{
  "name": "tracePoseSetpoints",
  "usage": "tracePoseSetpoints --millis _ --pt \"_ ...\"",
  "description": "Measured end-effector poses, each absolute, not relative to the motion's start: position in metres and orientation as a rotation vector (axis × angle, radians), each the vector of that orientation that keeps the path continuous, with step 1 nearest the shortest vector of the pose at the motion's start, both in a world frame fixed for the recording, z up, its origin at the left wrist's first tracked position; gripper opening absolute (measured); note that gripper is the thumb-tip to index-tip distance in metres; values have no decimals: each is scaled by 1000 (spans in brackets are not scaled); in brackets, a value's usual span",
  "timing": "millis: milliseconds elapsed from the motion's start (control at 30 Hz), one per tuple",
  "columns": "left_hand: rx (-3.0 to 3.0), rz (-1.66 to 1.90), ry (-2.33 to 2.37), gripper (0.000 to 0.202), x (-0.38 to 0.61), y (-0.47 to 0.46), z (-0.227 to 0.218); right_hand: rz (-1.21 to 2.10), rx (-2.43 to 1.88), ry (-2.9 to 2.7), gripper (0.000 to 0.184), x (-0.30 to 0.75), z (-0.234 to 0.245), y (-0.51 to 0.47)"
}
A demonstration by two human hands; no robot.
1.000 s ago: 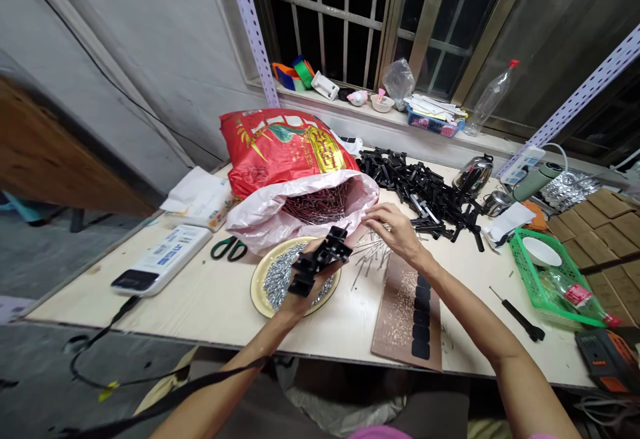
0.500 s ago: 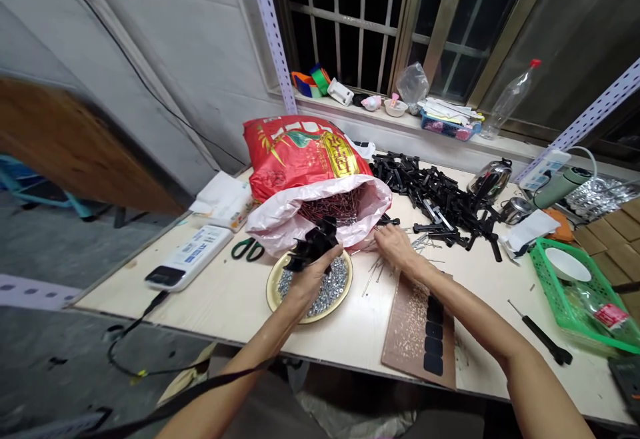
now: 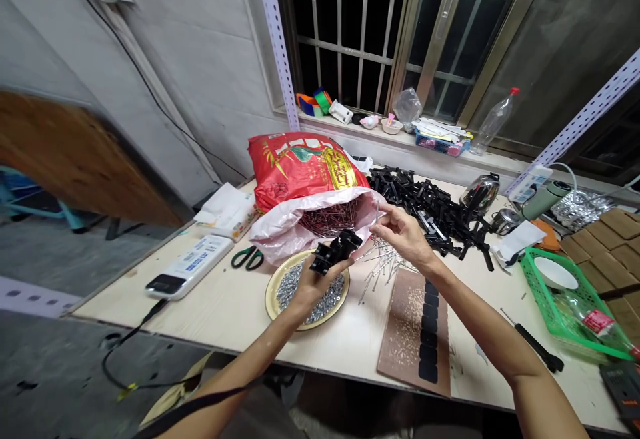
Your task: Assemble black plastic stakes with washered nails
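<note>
My left hand (image 3: 314,284) is closed around a bunch of black plastic parts (image 3: 336,251), held above a cream bowl (image 3: 271,297) of small silvery metal pieces. To its right, my right hand (image 3: 404,237) pinches a thin metal rod (image 3: 377,211) between thumb and fingers, close to the black parts. Below that hand, several loose metal rods (image 3: 383,265) are scattered on the table. Behind both hands lies a red sack (image 3: 300,169) with its pale mouth open, full of dark reddish thin rods (image 3: 327,219).
A heap of black plastic parts (image 3: 425,202) spreads at the back right. A brown board (image 3: 400,339) with black pads lies in front. Scissors (image 3: 247,258) and a white device (image 3: 193,265) are to the left. A green basket (image 3: 537,285) and a screwdriver (image 3: 540,345) lie right.
My right hand has risen from the loose rods on the table with a thin metal rod. My left hand has turned the black parts and shifted slightly toward it.
</note>
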State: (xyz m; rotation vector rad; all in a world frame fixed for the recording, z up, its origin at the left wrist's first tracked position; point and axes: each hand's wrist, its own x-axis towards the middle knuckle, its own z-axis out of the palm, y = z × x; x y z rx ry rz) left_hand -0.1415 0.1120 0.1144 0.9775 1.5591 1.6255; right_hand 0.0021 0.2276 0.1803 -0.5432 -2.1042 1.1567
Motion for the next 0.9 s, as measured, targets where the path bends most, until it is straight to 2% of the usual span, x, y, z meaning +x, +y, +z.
tracePoseSetpoints --millis 100,167,267,433,567,700,800,900 --pt "1055 1588 1590 24 -143 111 118 1080 -514 -2087 46 5 185 225" --pt "1081 1590 1621 26 -145 112 117 906 -512 -2163 33 9 188 223" --pt "1152 1573 1677 28 -149 114 114 472 -476 -2421 11 14 192 221" --pt "1195 1535 1764 30 -153 117 105 -313 -502 -2646 12 18 203 214" --pt "1194 1549 1759 26 -152 118 102 -567 -519 -2678 14 14 213 208" --pt "1217 1549 1715 28 -149 120 105 -491 -451 -2838 16 3 218 208" --pt "1192 1582 1627 30 -146 123 105 -110 -340 -2900 14 -6 221 212" --pt "1004 1644 1557 36 -144 124 100 422 -198 -2752 44 -10 218 225"
